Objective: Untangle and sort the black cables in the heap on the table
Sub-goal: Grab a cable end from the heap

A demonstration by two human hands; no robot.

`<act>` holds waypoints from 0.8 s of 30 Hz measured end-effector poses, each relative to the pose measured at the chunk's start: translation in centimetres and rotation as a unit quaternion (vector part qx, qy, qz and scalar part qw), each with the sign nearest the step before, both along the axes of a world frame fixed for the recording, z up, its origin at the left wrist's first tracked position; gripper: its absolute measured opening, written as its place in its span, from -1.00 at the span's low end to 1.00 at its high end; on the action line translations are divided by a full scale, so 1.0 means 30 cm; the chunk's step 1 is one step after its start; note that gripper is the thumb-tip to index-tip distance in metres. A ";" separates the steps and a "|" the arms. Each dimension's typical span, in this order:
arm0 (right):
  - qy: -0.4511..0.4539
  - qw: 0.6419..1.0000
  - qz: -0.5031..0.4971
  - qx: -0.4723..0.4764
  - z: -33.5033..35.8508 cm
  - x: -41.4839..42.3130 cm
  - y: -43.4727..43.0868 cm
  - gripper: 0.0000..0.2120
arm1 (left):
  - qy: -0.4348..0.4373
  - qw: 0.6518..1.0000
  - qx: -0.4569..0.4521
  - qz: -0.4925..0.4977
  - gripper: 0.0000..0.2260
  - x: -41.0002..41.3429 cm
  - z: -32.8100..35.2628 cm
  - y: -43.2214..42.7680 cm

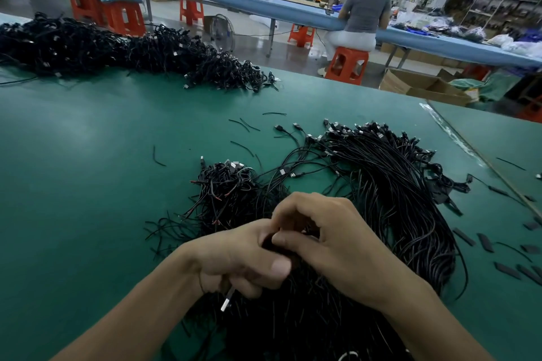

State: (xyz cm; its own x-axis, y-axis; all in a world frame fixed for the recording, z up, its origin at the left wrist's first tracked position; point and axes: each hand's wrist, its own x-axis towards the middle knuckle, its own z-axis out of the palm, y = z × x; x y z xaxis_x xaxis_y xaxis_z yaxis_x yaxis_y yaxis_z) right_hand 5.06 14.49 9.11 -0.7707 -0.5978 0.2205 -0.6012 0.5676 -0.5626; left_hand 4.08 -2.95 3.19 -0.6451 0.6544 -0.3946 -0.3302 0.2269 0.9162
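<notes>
Gripping cables point(293, 305): left hand point(243, 256), right hand point(331, 240).

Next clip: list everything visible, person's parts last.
table: one, green, foreground
near cable heap: one, black, under hands
aligned bundle: one, black, right of centre
small tangle: one, black, red wire ends, centre
far heap: one, black, far left
flat strips: several, black, right edge
stools: at least five, orange, beyond table
boxes: few, brown, floor right
seated person: one, grey top, far bench
left hand: one, grips near cable heap
right hand: one, pinches same cables
</notes>
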 end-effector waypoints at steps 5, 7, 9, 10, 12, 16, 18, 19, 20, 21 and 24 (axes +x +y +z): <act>-0.036 0.996 -0.046 0.062 0.003 0.005 -0.005 -0.70 | 0.006 0.996 0.072 -0.052 -0.77 0.013 0.050 0.014; -0.020 0.994 -0.072 0.084 0.008 0.016 -0.002 -0.80 | -0.019 0.996 0.080 -0.043 -0.80 0.018 0.049 0.017; -0.010 0.993 -0.084 0.083 0.017 0.028 -0.006 -0.87 | -0.038 0.995 0.091 -0.030 -0.86 0.018 0.045 0.022; -0.011 0.991 -0.094 0.091 0.025 0.034 -0.008 -0.87 | -0.038 0.995 0.090 -0.028 -0.88 0.017 0.043 0.022; -0.002 0.989 -0.102 0.109 0.029 0.038 -0.010 -0.84 | -0.032 0.995 0.086 -0.028 -0.90 0.015 0.043 0.028; 0.014 0.981 -0.121 0.154 0.037 0.045 -0.012 -0.81 | -0.007 0.997 0.070 -0.019 -0.89 0.012 0.034 0.036; 0.017 0.977 -0.124 0.172 0.042 0.049 -0.017 -0.83 | 0.004 0.998 0.062 -0.009 -0.90 0.011 0.029 0.041; 0.016 0.977 -0.126 0.174 0.041 0.049 -0.017 -0.83 | 0.007 0.998 0.057 -0.006 -0.90 0.011 0.028 0.041; 0.012 0.976 -0.132 0.175 0.043 0.049 -0.018 -0.84 | 0.011 0.998 0.054 -0.005 -0.90 0.010 0.027 0.042; 0.008 0.975 -0.137 0.172 0.042 0.048 -0.016 -0.84 | 0.014 0.999 0.050 -0.005 -0.90 0.010 0.025 0.043; -0.011 0.973 -0.159 0.166 0.036 0.046 -0.016 -0.82 | 0.033 0.999 0.024 -0.004 -0.90 0.007 0.020 0.042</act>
State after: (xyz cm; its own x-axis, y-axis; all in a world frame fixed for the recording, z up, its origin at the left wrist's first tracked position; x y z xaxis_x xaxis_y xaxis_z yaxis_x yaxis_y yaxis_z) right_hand 6.45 14.02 10.19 -0.9309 -0.3634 0.0381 -0.3552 0.8758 -0.3268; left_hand 4.30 -1.69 3.79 -0.6636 0.6760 -0.3203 -0.2677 0.1852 0.9455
